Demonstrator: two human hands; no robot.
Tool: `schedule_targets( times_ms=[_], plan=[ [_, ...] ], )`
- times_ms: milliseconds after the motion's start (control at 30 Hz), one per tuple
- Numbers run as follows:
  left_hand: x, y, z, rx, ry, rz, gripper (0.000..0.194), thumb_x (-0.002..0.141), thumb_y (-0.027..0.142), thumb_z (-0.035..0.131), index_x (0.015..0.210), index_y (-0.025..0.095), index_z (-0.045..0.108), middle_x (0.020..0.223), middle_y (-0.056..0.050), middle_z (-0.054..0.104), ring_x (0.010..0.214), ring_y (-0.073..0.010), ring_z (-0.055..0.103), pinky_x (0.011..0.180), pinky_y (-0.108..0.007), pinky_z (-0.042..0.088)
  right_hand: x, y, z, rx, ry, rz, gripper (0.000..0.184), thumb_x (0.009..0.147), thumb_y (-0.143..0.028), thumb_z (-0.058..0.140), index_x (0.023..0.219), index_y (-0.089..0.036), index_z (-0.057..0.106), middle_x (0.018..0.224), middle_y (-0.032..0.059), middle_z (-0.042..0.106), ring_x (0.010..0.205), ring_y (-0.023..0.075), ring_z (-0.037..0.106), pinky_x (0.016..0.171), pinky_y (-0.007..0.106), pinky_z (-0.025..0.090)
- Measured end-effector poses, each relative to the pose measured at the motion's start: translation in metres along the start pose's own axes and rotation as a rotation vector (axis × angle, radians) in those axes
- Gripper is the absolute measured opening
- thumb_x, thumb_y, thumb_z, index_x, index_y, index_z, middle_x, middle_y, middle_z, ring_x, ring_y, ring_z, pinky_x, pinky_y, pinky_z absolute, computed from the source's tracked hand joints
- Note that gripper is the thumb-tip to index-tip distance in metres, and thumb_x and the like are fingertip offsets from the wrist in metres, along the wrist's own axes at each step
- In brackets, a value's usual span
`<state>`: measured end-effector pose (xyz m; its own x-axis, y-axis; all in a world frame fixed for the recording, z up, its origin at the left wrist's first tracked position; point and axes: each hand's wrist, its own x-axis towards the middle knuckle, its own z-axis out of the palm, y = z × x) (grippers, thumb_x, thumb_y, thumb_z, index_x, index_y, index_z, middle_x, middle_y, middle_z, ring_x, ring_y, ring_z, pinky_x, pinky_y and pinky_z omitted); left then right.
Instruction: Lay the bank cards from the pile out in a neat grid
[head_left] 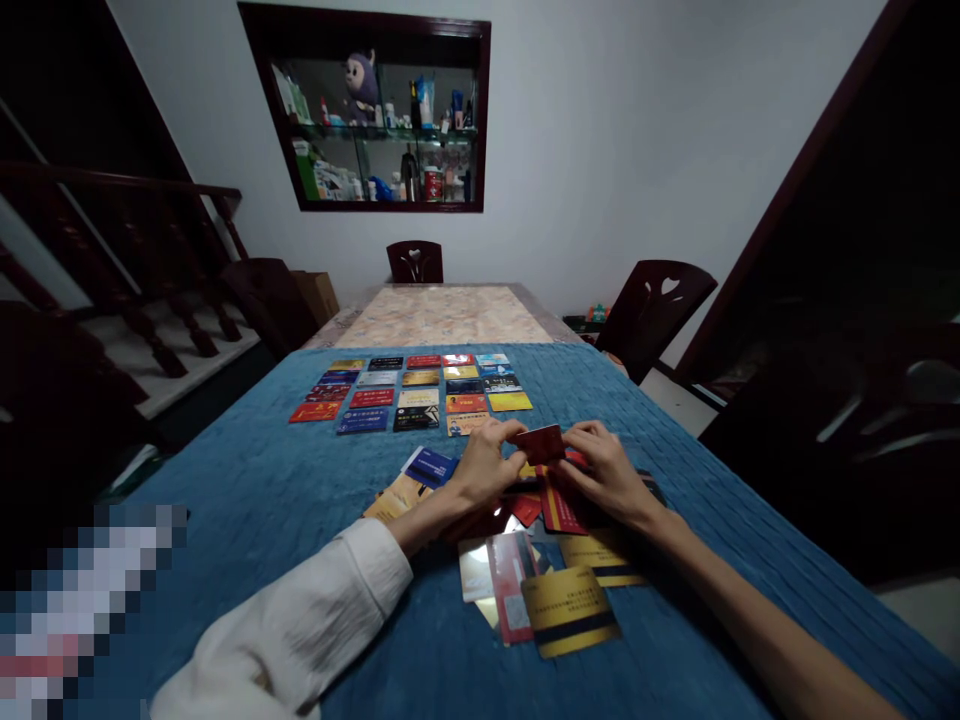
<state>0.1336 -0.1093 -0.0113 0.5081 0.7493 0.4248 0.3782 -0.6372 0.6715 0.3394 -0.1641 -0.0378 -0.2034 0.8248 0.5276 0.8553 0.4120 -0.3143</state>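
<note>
A dark red plastic card (541,445) is held up between my two hands, tilted above a loose pile of cards. My left hand (486,465) pinches its left end with thumb and fingers. At its right end, my right hand (606,470) grips the card's edge. Beneath my hands lie overlapping cards, among them a red card with a yellow stripe (561,503). Nearer to me are a gold card with a black stripe (571,610) and a pinkish-red card (511,585). A blue card (430,467) lies beside my left wrist.
Beyond my hands, several cards stand in rows, including a black card (417,417) and a yellow card (511,401). A blue cloth (270,500) covers this end of the table. Chairs (651,310) flank the table, and a shelf niche (390,205) is in the far wall.
</note>
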Motion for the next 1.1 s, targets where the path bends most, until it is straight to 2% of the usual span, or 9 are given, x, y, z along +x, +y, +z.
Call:
schedule_targets(
  times_ms=[267, 533, 667, 800, 967, 1100],
  plan=[
    [0.001, -0.008, 0.001, -0.029, -0.039, -0.015, 0.011, 0.077, 0.014, 0.062, 0.084, 0.017, 0.070, 0.082, -0.002, 0.071, 0.084, -0.0188, 0.062, 0.079, -0.030, 0.048, 0.000, 0.003, 0.001, 0.214, 0.127, 0.094, 0.013, 0.088, -0.030, 0.056, 0.093, -0.024, 0.067, 0.095, 0.0065, 0.065, 0.093, 0.0234, 0.062, 0.081, 0.038, 0.050],
    [0.001, -0.018, 0.002, 0.079, 0.027, 0.016, 0.025, 0.076, 0.007, 0.059, 0.097, 0.017, 0.068, 0.094, -0.004, 0.069, 0.095, -0.0207, 0.060, 0.090, -0.034, 0.047, 0.000, 0.000, -0.002, 0.213, 0.185, 0.083, 0.015, 0.089, -0.032, 0.057, 0.097, -0.024, 0.068, 0.093, 0.0067, 0.066, 0.090, 0.0239, 0.062, 0.080, 0.039, 0.050],
    [-0.003, -0.017, -0.001, 0.187, 0.038, 0.105, 0.046, 0.077, 0.007, 0.056, 0.122, 0.017, 0.057, 0.113, -0.008, 0.065, 0.107, -0.0240, 0.054, 0.099, -0.040, 0.045, -0.001, 0.002, -0.002, 0.162, 0.190, 0.064, 0.016, 0.090, -0.030, 0.056, 0.098, -0.024, 0.068, 0.091, 0.0070, 0.066, 0.090, 0.0245, 0.061, 0.079, 0.041, 0.048],
    [-0.007, -0.014, -0.003, 0.367, 0.030, 0.178, 0.054, 0.082, 0.013, 0.056, 0.135, 0.016, 0.046, 0.121, -0.012, 0.060, 0.111, -0.0273, 0.051, 0.099, -0.044, 0.044, -0.001, 0.004, -0.002, 0.135, 0.190, 0.066, 0.017, 0.090, -0.029, 0.055, 0.098, -0.023, 0.068, 0.090, 0.0074, 0.067, 0.091, 0.0248, 0.060, 0.080, 0.041, 0.048],
    [-0.009, -0.019, 0.000, 0.667, 0.062, 0.392, 0.047, 0.088, 0.014, 0.052, 0.134, 0.019, 0.049, 0.128, -0.014, 0.055, 0.116, -0.0275, 0.050, 0.097, -0.045, 0.044, -0.001, 0.005, -0.002, 0.133, 0.196, 0.089, 0.021, 0.089, -0.032, 0.055, 0.099, -0.022, 0.070, 0.091, 0.0075, 0.068, 0.088, 0.0240, 0.062, 0.079, 0.040, 0.048],
    [-0.010, -0.024, 0.003, 0.833, 0.087, 0.534, 0.040, 0.094, 0.021, 0.049, 0.133, 0.016, 0.051, 0.129, -0.015, 0.055, 0.116, -0.0284, 0.050, 0.094, -0.043, 0.043, 0.000, 0.004, -0.002, 0.149, 0.184, 0.088, 0.021, 0.088, -0.033, 0.056, 0.100, -0.023, 0.071, 0.091, 0.0070, 0.068, 0.086, 0.0236, 0.063, 0.079, 0.040, 0.049]
  ],
)
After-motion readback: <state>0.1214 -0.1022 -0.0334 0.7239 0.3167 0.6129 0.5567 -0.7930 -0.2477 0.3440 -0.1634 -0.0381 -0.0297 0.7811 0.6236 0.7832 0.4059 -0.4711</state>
